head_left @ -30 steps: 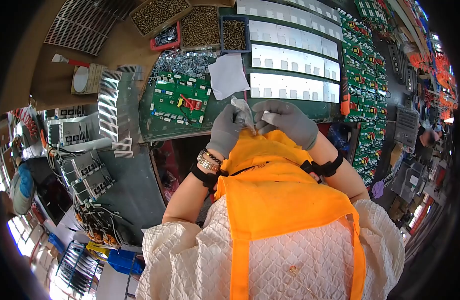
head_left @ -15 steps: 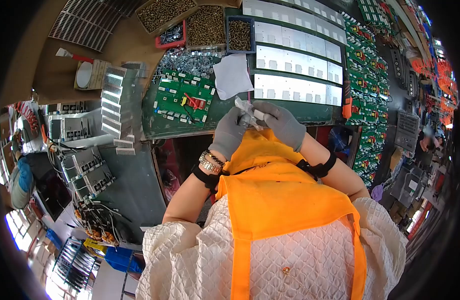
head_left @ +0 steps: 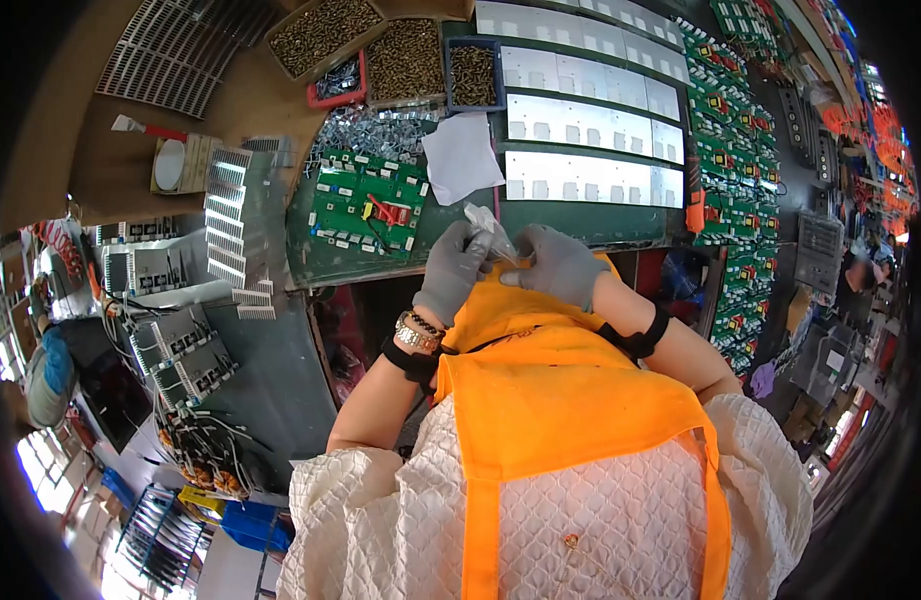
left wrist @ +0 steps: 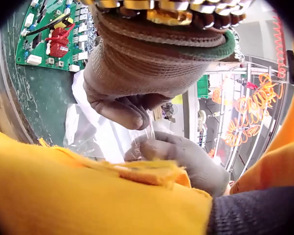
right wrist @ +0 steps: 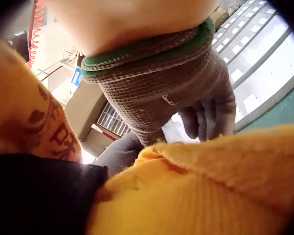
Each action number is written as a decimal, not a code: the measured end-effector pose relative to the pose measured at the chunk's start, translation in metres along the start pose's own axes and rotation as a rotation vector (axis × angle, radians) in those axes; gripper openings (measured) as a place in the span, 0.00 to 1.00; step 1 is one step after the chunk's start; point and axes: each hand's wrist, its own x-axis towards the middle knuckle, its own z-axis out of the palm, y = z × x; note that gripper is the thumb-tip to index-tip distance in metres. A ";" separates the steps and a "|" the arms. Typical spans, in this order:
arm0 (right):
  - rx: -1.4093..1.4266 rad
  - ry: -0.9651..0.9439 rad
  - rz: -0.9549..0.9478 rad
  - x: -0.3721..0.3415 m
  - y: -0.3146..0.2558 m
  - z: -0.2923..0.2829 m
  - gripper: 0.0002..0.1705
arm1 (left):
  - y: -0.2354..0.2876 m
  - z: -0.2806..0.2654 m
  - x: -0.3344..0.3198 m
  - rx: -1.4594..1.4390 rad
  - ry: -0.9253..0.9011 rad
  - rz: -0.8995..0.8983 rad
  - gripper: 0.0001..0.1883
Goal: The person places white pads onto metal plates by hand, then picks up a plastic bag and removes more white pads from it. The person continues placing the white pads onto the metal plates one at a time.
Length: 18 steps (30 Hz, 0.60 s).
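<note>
Both hands wear grey work gloves and meet in front of the apron, at the bench's near edge. The left hand (head_left: 454, 270) pinches a small clear plastic bag (head_left: 493, 232), whose whitish crumpled end stands up past the fingers. Opposite it, the right hand (head_left: 561, 265) has its fingertips bent onto the bag's near side. In the left wrist view, clear plastic stretches between the left hand (left wrist: 132, 93) and the curled fingers of the right hand (left wrist: 181, 159). The right wrist view shows the back of the right hand (right wrist: 186, 103); apron cloth hides its fingertips.
A green circuit board (head_left: 346, 215) lies left of the hands, beside a white paper sheet (head_left: 461, 158). Behind are loose metal parts (head_left: 371, 130) and bins of brass-coloured pieces (head_left: 406, 60). Rows of metal plates (head_left: 591, 178) and more circuit boards (head_left: 736, 160) fill the right.
The right hand came in to the bag with a small white piece at its fingers, then drew slightly nearer the body. That white piece no longer shows. The left hand keeps hold of the bag.
</note>
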 end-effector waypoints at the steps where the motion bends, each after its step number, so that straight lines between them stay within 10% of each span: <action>1: -0.074 -0.049 0.009 0.005 0.000 -0.002 0.21 | 0.002 0.001 -0.001 0.003 -0.002 0.000 0.11; 7: -0.142 0.072 -0.174 0.006 0.000 -0.001 0.12 | 0.003 -0.003 -0.006 0.202 0.195 0.269 0.11; 9: -0.176 0.124 -0.252 0.002 0.000 0.001 0.10 | 0.051 0.000 -0.021 0.938 0.446 0.896 0.20; 12: -0.243 0.201 -0.387 -0.001 0.001 0.006 0.08 | 0.051 -0.007 -0.025 1.156 0.113 0.863 0.28; 18: -0.131 0.225 -0.381 -0.005 0.005 -0.001 0.07 | 0.028 -0.007 -0.013 0.958 0.142 0.796 0.11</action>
